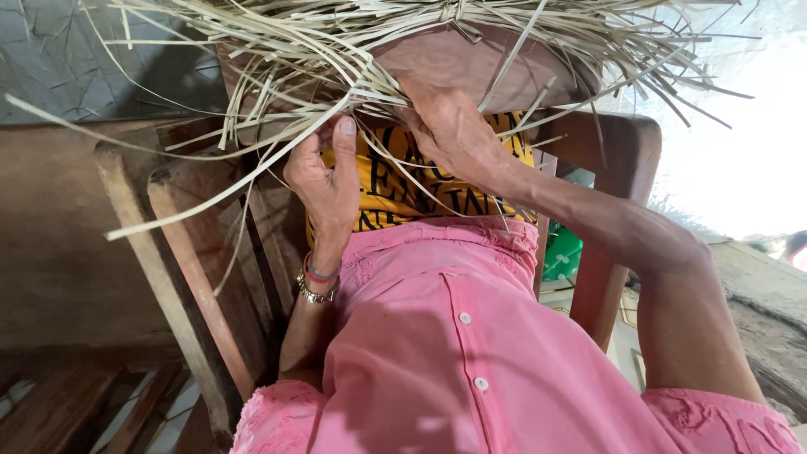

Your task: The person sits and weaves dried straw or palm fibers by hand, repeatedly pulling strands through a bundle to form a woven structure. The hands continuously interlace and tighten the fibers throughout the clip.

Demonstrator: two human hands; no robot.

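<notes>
At the top edge of the brown wooden chair back (504, 71): a loose bundle of pale, flat dried palm-leaf strips (353, 42), draped over the rail and fanning to both sides. Left hand (324, 181), wrist with beaded bracelets (318, 282), fingers closed around a few strips, thumb up, apparently drawing them taut. Right hand (450, 126), fingers curled into the strips against the rail, seemingly pinning them. Below: pink buttoned shirt (471, 353), yellow printed cloth (395, 189).

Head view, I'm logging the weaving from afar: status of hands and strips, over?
Left hand pinching one pale strip. Right hand pressed into the bundle of strips on the brown board. Loose strands cross both hands; wooden chair close behind.
</notes>
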